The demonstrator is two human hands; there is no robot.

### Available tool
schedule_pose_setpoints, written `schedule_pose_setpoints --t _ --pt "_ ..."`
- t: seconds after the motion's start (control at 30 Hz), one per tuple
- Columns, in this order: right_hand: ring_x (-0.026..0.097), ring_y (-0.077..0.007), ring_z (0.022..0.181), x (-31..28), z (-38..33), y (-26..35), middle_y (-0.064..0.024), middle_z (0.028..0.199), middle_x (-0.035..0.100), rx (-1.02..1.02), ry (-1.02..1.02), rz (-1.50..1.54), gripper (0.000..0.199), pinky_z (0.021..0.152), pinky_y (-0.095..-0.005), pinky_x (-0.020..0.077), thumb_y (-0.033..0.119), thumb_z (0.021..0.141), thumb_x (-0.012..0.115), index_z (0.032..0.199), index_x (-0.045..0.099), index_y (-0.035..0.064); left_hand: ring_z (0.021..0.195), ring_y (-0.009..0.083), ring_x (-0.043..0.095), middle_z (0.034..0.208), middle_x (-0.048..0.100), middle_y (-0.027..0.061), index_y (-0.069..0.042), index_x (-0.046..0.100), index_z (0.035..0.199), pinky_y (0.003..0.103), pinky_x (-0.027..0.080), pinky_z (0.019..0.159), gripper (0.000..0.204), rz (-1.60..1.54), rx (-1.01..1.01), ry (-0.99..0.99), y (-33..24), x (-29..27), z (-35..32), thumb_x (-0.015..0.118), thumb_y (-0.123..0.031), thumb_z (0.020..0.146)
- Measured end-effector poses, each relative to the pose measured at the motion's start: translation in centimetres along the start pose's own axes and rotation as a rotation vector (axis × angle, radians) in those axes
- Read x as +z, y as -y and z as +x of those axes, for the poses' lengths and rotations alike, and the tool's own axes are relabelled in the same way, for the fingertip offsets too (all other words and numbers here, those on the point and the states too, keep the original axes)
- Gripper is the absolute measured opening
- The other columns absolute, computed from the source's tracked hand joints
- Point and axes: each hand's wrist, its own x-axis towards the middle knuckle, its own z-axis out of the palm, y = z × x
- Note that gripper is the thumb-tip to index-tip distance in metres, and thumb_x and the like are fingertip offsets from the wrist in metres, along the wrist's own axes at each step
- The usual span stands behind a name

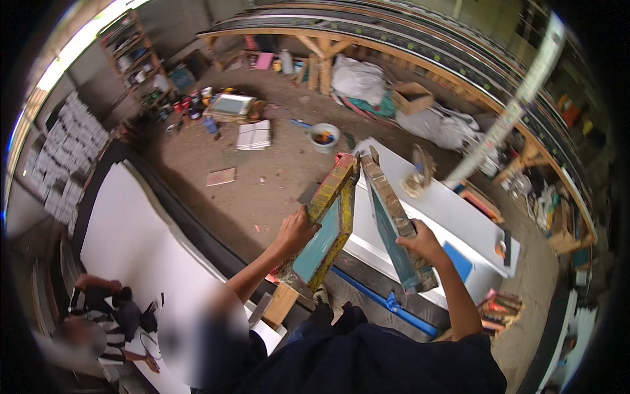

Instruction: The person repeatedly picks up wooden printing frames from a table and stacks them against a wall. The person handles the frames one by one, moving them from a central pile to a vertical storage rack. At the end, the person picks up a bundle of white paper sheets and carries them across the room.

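Note:
My left hand is closed around the long edge of a screen printing frame. Its wooden border is smeared yellow and the mesh inside is teal. A second screen printing frame, with a brown, worn edge and teal mesh, is gripped at its side by my right hand. Both frames are held tilted on edge in front of my body. Their far ends come close together, and I cannot tell whether they touch. Below and beyond them lies a white panel bearing a blue rectangle.
A long white-topped table runs along the left, with another person at its near end. A blue bar lies low before me. Farther off stand a bucket, a paper stack and a wooden rack. A pole slants at right.

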Motion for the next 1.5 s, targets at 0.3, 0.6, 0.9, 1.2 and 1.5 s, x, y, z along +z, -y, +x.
schedule_pose_setpoints --t 0.3,0.6,0.9,1.2,1.5 --pt "0.055 -0.0265 0.093 8.9 18.6 18.1 -0.0185 0.1 0.056 -0.265 0.346 -0.046 0.057 0.081 -0.0332 0.0408 0.025 0.06 0.07 0.106 0.051 -0.0031 0.074 0.0411 0.055 0.074 0.057 0.0241 -0.006 0.028 0.114 0.048 0.044 0.067 0.055 0.113 -0.273 -0.236 13.9 -14.4 2.7 0.057 -0.023 0.071" --pt "0.054 -0.0192 0.08 23.2 37.4 31.2 -0.0155 0.089 0.059 -0.454 0.576 0.031 0.049 0.074 -0.0304 0.0419 0.022 0.063 0.069 0.098 0.053 -0.0083 0.071 0.0402 0.056 0.072 0.057 0.0221 -0.018 0.029 0.116 0.047 0.045 0.063 0.055 0.212 -0.619 -0.194 26.6 -26.0 8.4 0.055 -0.019 0.068" --pt "0.058 -0.0303 0.081 36.0 52.1 43.0 -0.0204 0.088 0.06 -0.725 0.559 -0.189 0.054 0.072 -0.0355 0.0442 0.031 0.058 0.069 0.093 0.056 -0.007 0.072 0.0377 0.057 0.071 0.057 0.0212 -0.026 0.031 0.122 0.046 0.044 0.063 0.057 0.213 -0.831 -0.256 36.7 -37.0 15.2 0.052 -0.023 0.068" --pt "0.058 -0.0306 0.082 47.4 62.2 56.9 -0.0203 0.087 0.06 -0.743 0.624 -0.217 0.052 0.072 -0.036 0.0442 0.032 0.057 0.069 0.091 0.058 -0.0049 0.074 0.0345 0.059 0.077 0.06 0.0193 -0.025 0.037 0.121 0.044 0.045 0.069 0.054 0.185 -0.838 -0.422 51.7 -43.4 20.3 0.055 -0.028 0.07" --pt "0.06 -0.0291 0.076 59.0 73.1 73.8 -0.0213 0.076 0.06 -0.673 0.596 -0.074 0.051 0.067 -0.0354 0.0449 0.032 0.059 0.068 0.086 0.057 -0.0092 0.079 0.0359 0.058 0.082 0.059 0.0221 -0.021 0.044 0.12 0.044 0.047 0.07 0.051 0.277 -0.743 -0.396 68.5 -57.3 30.0 0.05 -0.02 0.069"
